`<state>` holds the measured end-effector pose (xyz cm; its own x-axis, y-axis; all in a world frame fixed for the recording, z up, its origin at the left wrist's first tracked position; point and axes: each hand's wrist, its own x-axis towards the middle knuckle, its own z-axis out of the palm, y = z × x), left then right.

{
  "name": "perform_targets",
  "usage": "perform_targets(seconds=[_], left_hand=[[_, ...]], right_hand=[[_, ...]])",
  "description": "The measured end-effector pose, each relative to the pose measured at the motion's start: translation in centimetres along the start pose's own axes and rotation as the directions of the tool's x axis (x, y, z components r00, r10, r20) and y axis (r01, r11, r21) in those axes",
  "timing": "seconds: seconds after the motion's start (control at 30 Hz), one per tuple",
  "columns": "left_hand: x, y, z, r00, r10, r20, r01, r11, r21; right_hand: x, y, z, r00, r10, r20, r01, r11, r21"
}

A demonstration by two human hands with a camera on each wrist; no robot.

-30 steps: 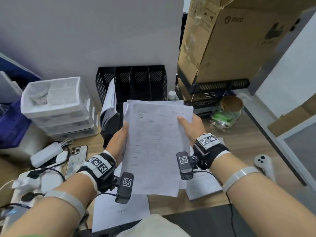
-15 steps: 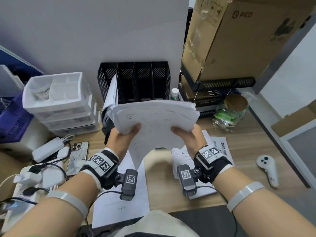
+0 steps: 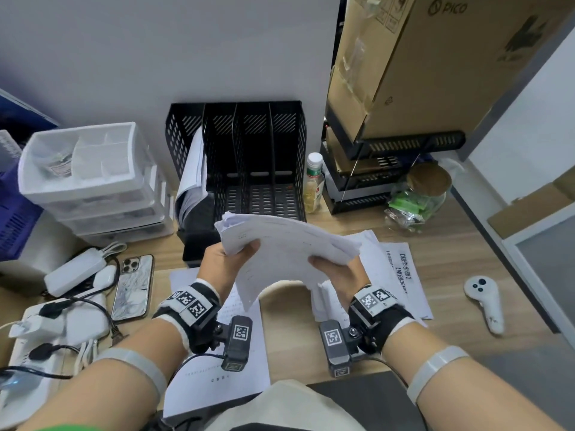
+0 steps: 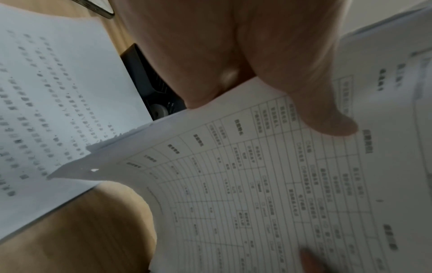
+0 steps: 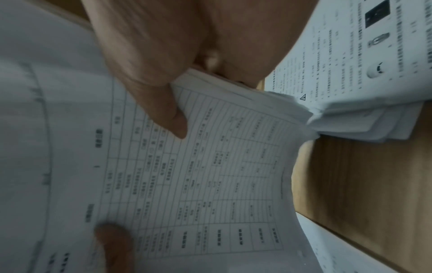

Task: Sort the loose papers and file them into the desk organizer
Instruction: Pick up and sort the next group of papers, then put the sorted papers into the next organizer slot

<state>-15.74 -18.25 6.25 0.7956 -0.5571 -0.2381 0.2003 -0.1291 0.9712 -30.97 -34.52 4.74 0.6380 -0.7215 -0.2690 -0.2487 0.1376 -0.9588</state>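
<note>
A stack of white printed papers [image 3: 286, 247] hangs tilted above the desk, just in front of the black mesh desk organizer [image 3: 249, 157]. My left hand [image 3: 227, 262] grips its left edge, thumb on top. My right hand [image 3: 339, 275] grips its right edge. The left wrist view shows a table-form sheet [image 4: 268, 184] under my thumb [image 4: 327, 118]. In the right wrist view the same sheet [image 5: 210, 166] bends under my right thumb [image 5: 168, 118]. The organizer's leftmost slot holds papers [image 3: 193, 163]; its other slots look empty.
Loose sheets lie on the wooden desk at the left [image 3: 217, 368] and right [image 3: 401, 275]. White plastic drawers [image 3: 90, 181], a phone [image 3: 133, 287] and chargers sit left. A bottle [image 3: 314, 181], a jar [image 3: 420, 194], cardboard boxes [image 3: 420, 63] and a white controller [image 3: 485, 303] stand right.
The stack has tipped from upright and facing me to nearly flat, and moved forward toward the organizer. Both hands keep their grip on its edges.
</note>
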Motion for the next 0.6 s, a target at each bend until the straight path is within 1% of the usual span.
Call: perform_targets(seconds=[0.03,0.13,0.2,0.23,0.3,0.37,0.43,0.5,0.53,0.57,0.6], left_hand=[[0.1,0.2,0.1,1.0,-0.001,-0.001,0.001,1.0,0.0],[1.0,0.7,-0.4,1.0,0.024,0.01,-0.024,0.999,0.04],[1.4,0.6,-1.1,0.998,0.029,0.059,-0.034,0.995,0.092],[1.5,0.3,-1.4,0.995,0.009,0.103,-0.021,0.994,0.111],[1.5,-0.6,-1.8,0.985,-0.034,0.167,0.007,0.988,0.157],[1.3,-1.0,-1.9,0.98,-0.002,0.197,-0.052,0.961,0.271],[1.6,-1.1,-1.9,0.976,0.034,0.216,-0.117,0.915,0.385],[2.0,-0.7,-2.0,0.983,0.025,0.182,-0.107,0.885,0.453],[2.4,-0.3,-2.2,0.991,0.022,0.134,-0.085,0.873,0.48],[2.8,0.1,-2.2,0.995,0.019,0.094,-0.063,0.87,0.489],[3.0,0.5,-2.0,0.998,0.006,0.064,-0.037,0.877,0.478]], right_hand=[[0.1,0.1,0.1,1.0,-0.004,-0.013,0.004,1.0,0.009],[-0.2,-1.0,0.2,0.996,-0.089,-0.018,0.089,0.996,0.021],[0.2,-1.2,0.3,0.991,-0.13,-0.011,0.13,0.992,0.004],[0.5,-0.9,0.5,0.991,-0.13,-0.002,0.13,0.991,-0.04],[0.9,-0.1,0.8,0.996,-0.083,0.033,0.086,0.991,-0.104],[1.0,0.3,1.2,0.998,-0.032,0.059,0.039,0.993,-0.114],[1.2,0.0,1.3,0.999,-0.016,0.029,0.02,0.989,-0.15],[2.0,0.3,1.2,0.995,-0.031,-0.091,0.007,0.967,-0.254],[2.4,0.3,1.2,0.987,-0.005,-0.162,-0.046,0.948,-0.314],[2.4,0.2,1.3,0.98,0.033,-0.194,-0.101,0.931,-0.35],[2.2,0.0,1.5,0.985,0.071,-0.156,-0.126,0.917,-0.378]])
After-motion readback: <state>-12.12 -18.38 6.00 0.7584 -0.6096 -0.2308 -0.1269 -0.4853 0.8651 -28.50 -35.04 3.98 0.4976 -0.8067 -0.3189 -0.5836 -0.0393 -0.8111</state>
